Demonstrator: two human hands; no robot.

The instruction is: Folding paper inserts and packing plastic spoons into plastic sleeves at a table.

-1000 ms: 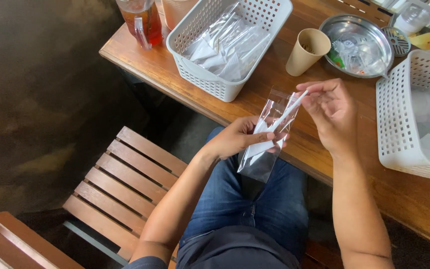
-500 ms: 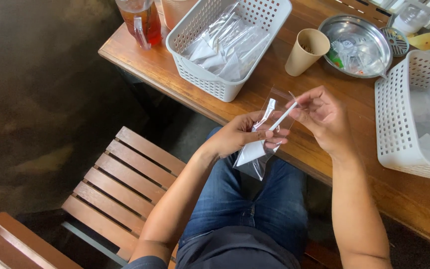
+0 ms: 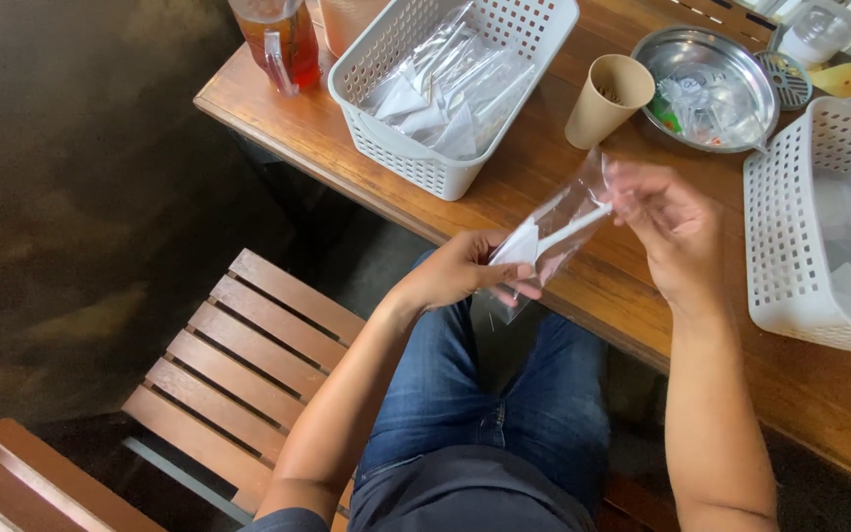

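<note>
Since half a second ago the right hand (image 3: 672,222) has lifted and shifted toward the table, drawing the clear plastic bag (image 3: 549,241) out flatter and longer, so it now slants up from the left hand (image 3: 465,271) to the right. The left hand pinches the bag's lower end, where a folded white napkin (image 3: 519,244) sits inside, while the right hand's fingers close on its upper end beside the white plastic utensil (image 3: 575,225) inside it, all held just over the wooden table (image 3: 583,286) edge. Beyond, a white perforated basket (image 3: 425,158) holds more filled clear packets, a tan paper cup (image 3: 608,99) stands beside it, a round metal tray (image 3: 716,59) carries small wrapped items, and a second white basket (image 3: 790,246) at the right holds white pieces.
</note>
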